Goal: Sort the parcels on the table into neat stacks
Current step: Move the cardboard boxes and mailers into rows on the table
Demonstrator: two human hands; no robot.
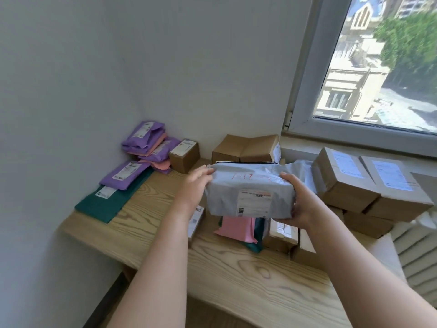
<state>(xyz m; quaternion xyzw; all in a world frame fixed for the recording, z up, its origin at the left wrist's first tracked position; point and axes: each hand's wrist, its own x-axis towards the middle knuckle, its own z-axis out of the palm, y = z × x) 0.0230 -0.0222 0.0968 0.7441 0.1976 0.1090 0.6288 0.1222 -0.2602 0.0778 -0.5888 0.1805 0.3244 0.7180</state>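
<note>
Grey parcel (250, 192) sits mid-frame, lifted above the wooden table (236, 268); you hold it at both ends. Your left hand (197, 185) curls fingers over its left end, your right hand (305, 204) cups the right end from below. Purple mailers (146, 143) pile in the upper-left corner, a green one (108, 202) lies flat below them. Cardboard boxes (369, 183) stack at right.

Grey labelled parcel (249, 192) aloft; purple mailers (144, 140), brown boxes (369, 183) stacked around.

Forearms bare, no sleeves; left hand (197, 183), right hand (305, 204) ungloved.
</note>
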